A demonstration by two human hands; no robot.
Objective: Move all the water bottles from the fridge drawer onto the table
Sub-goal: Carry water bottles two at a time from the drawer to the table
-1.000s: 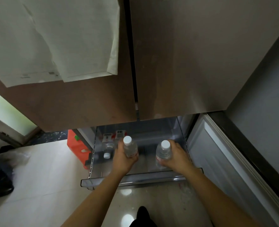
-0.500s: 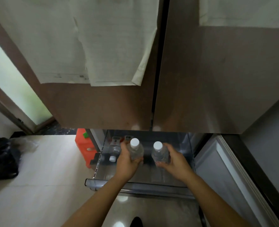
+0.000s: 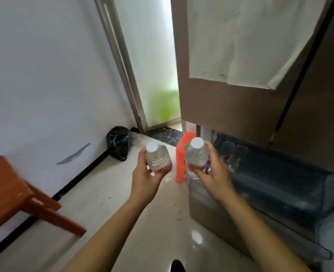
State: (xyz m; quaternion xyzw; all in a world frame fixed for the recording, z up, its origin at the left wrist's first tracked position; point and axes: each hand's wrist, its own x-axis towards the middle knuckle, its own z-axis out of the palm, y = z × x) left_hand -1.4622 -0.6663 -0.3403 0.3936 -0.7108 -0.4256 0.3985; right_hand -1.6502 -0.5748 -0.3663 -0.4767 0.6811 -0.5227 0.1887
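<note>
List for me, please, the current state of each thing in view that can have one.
left hand, grips the left bottle.
right hand, grips the right bottle.
left bottle, capped, held in the air.
right bottle, capped, held in the air.
fridge drawer, pulled open.
upper fridge doors, shut.

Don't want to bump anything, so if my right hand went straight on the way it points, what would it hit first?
Likely the orange container, just beyond the right hand and its bottle; depth is unclear, so the hand might pass above it.
</note>
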